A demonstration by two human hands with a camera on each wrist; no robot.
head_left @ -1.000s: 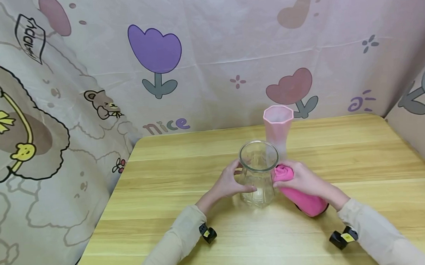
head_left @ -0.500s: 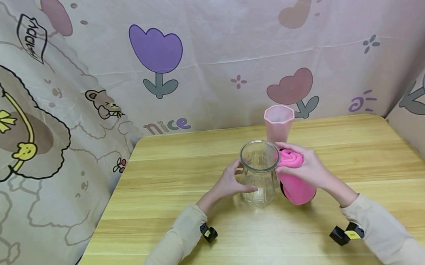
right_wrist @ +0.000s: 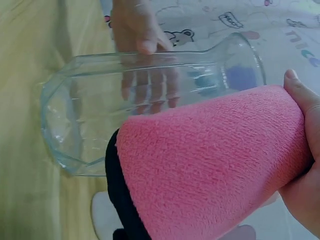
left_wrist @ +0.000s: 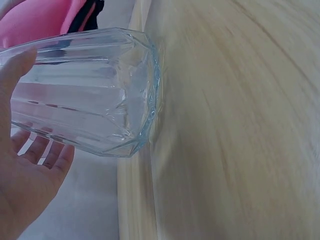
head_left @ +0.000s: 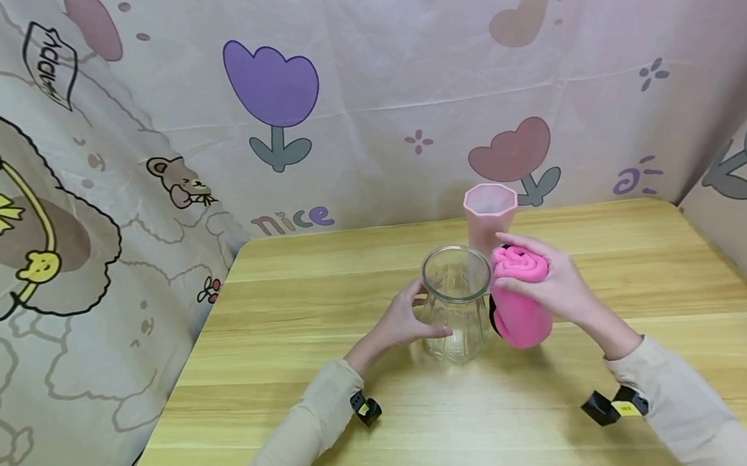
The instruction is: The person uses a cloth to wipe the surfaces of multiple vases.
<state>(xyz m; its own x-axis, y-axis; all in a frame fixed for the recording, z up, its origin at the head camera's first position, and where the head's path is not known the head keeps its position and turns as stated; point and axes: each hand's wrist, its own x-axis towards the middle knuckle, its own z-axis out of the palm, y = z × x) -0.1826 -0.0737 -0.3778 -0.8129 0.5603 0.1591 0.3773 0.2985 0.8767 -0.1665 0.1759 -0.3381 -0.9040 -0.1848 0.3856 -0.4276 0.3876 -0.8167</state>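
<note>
A clear glass vase point(head_left: 456, 347) with faceted sides and a wide rim stands upright on the table. My left hand point(head_left: 397, 320) holds it round the side, thumb in front and fingers behind the glass. Just right of the vase, a rolled pink towel point(head_left: 522, 317) with a black edge tilts upright in the grip of my right hand point(head_left: 562, 284), held near its upper end. In the right wrist view, the fuzzy towel roll point(right_wrist: 210, 160) overlaps the glass, and my left fingers show through the vase wall. The left wrist view shows the vase's base point(left_wrist: 152, 95) on the wood.
Behind the towel stands a tall pink vase point(head_left: 490, 222) with an angular rim, its lower part hidden. The light wooden table point(head_left: 300, 278) reaches back to a printed curtain point(head_left: 369, 143), which also hangs along the left side.
My right hand has raised the towel roll, moving it back and slightly right, and turned it from slanted to nearly upright. My left hand and the glass vase stay where they were.
</note>
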